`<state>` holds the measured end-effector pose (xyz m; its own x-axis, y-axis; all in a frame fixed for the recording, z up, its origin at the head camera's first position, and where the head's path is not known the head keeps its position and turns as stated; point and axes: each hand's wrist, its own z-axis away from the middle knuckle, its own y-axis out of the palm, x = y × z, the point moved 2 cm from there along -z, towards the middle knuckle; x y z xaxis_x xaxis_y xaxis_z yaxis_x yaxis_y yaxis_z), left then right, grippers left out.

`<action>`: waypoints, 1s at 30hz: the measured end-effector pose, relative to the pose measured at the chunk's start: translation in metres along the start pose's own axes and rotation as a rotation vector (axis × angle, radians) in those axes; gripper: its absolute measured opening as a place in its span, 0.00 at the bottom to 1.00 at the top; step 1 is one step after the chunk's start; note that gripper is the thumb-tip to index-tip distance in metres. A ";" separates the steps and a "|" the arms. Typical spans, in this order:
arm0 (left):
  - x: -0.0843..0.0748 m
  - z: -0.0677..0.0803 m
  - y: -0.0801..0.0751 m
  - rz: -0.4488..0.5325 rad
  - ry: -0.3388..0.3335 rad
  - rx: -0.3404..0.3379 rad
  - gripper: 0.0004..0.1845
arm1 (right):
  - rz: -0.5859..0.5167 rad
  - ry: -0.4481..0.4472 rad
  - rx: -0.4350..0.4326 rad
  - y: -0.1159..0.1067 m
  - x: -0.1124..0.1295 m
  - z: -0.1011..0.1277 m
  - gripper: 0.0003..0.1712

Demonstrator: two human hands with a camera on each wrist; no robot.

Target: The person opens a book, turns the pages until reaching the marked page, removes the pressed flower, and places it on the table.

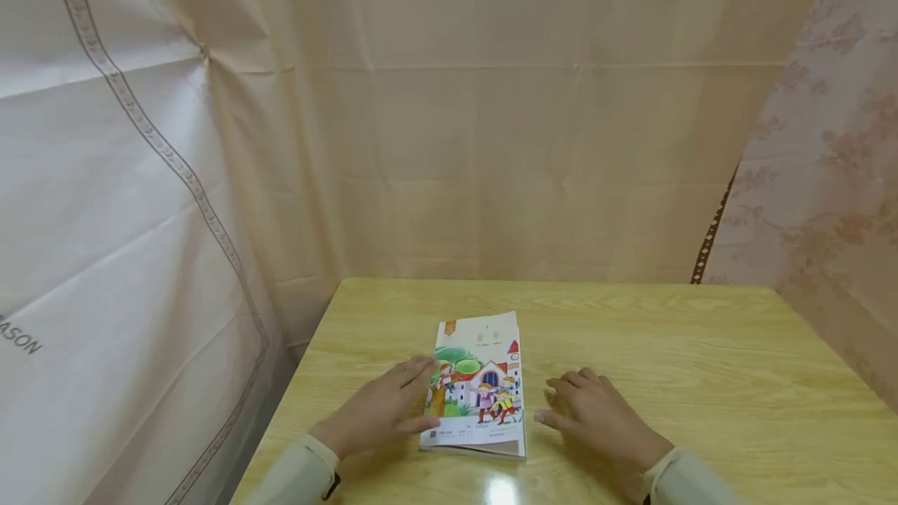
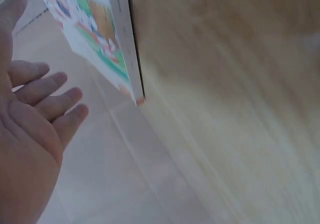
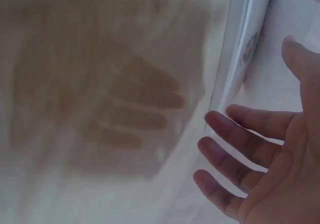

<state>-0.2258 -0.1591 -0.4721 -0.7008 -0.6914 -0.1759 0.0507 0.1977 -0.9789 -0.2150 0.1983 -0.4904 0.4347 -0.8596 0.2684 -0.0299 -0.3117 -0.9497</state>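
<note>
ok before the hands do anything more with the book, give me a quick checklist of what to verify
1. Book resting on the table: ok.
2. Front cover facing up: ok, its picture shows.
3. Cover lying flush: not ok, it stands raised at the lower right.
4. Left hand touching the book: cannot tell, it overlaps the left edge in the head view.
5. Right hand apart from the book: ok, a gap shows.

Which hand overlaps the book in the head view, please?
The left hand: it overlaps the left edge of the book, while table shows between that and the right hand.
</note>
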 end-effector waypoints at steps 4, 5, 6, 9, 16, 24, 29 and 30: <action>-0.012 -0.005 0.008 -0.064 0.100 -0.022 0.45 | 0.014 -0.075 0.005 0.006 0.008 0.002 0.36; -0.015 -0.006 0.010 -0.079 0.124 -0.036 0.44 | 0.015 -0.097 0.007 0.008 0.010 0.003 0.35; -0.017 -0.007 0.013 -0.093 0.147 -0.049 0.43 | 0.016 -0.125 0.001 0.010 0.012 0.003 0.33; -0.024 -0.008 0.020 -0.140 0.199 -0.083 0.39 | 0.009 -0.199 -0.015 0.015 0.019 0.003 0.28; -0.033 -0.009 0.026 -0.178 0.173 -0.087 0.28 | -0.013 -0.226 -0.014 0.022 0.031 0.000 0.26; -0.036 -0.009 0.025 -0.140 0.150 -0.047 0.26 | 0.001 -0.245 -0.012 0.023 0.035 0.003 0.29; -0.039 -0.007 0.022 -0.195 0.223 -0.161 0.24 | 0.004 -0.261 -0.021 0.023 0.035 0.004 0.26; -0.040 -0.007 0.021 -0.204 0.251 -0.214 0.24 | 0.005 -0.261 -0.020 0.023 0.035 0.004 0.26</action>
<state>-0.2014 -0.1227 -0.4845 -0.8352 -0.5446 0.0767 -0.2383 0.2326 -0.9429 -0.1969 0.1624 -0.5035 0.6523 -0.7281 0.2107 -0.0495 -0.3183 -0.9467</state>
